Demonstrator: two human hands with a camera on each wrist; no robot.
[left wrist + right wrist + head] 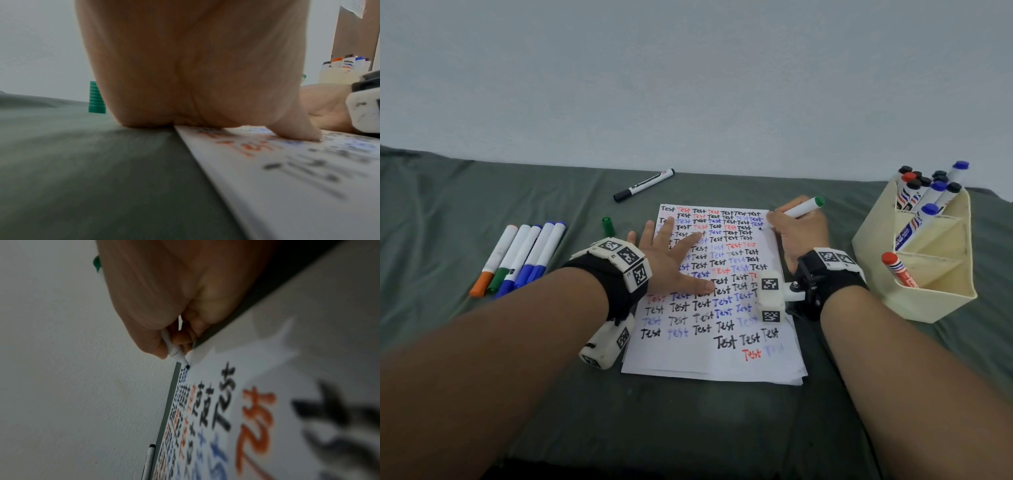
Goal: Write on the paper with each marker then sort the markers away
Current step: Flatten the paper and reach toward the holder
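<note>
A white paper covered in rows of the word "Test" in black, red and blue lies on the grey-green cloth. My right hand grips a green marker like a pen, its tip touching the paper near the upper right edge. My left hand lies flat with spread fingers on the paper's left half, pressing it down; the palm fills the left wrist view. The marker's green cap stands on the cloth left of the paper, also seen as the cap.
Several capped markers lie in a row at the left. A black marker lies behind the paper. A cream compartment holder with several markers stands at the right. A pale wall rises behind the table.
</note>
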